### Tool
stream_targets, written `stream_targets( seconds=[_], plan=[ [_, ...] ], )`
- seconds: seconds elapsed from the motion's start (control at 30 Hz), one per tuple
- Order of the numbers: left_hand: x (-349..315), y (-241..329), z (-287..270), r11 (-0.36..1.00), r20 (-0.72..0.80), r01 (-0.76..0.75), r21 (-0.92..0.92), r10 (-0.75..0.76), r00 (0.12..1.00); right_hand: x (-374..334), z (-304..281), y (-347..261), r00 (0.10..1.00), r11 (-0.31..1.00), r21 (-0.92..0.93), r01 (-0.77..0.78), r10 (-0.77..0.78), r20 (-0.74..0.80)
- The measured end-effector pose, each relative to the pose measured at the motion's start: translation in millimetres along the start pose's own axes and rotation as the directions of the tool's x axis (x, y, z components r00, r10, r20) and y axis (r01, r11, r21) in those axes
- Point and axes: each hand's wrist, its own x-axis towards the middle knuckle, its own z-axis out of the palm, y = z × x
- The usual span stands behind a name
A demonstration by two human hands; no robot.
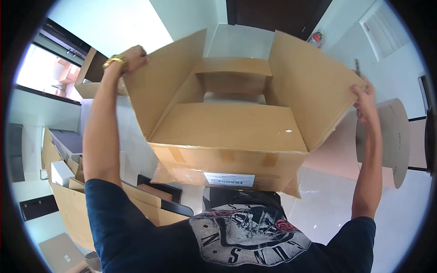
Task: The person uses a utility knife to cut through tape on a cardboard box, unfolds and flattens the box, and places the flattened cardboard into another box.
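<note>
A large brown cardboard box hangs in front of my body with its flaps spread. Tape strips and a white label are on the side facing me. Through the middle of the box I see floor, so its bottom is at least partly open. My left hand, below a gold watch, closes on the outer edge of the left flap. The outer edge of the right flap is pinched by my right hand. A thin dark object sticks up at that hand; its kind is unclear.
To the left stands another big cardboard box with a white block and cardboard pieces in it. On the right lies a wide, pale pinkish rolled sheet. A dark door and a red fire extinguisher are at the far wall.
</note>
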Motion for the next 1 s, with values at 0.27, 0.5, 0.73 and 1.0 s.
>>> stream_targets(
  seconds=[0.27, 0.5, 0.73, 1.0],
  plan=[
    [-156.1, -133.5, 33.4, 0.807, -0.12, 0.083, -0.585, -0.187, 0.975, -86.2, -26.0, -82.7, 0.863, 0.883, -0.019, 0.469, -0.463, -0.202],
    [-189.4, -82.9, 136.6, 0.79, -0.318, 0.086, -0.608, -0.341, 0.885, -78.4, 33.9, -122.7, 0.676, 0.684, -0.063, 0.727, -0.729, -0.107],
    [-195.5, -40.6, 112.0, 0.655, -0.26, 0.034, -0.755, -0.347, 0.901, -43.2, -13.3, -184.9, 0.673, 0.691, -0.118, 0.713, -0.722, -0.161],
    [-251.0, -92.4, 184.4, 0.822, -0.266, 0.22, -0.526, -0.405, 0.875, -134.8, 38.7, -213.0, 0.578, 0.576, -0.058, 0.816, -0.814, 0.049]
  ],
)
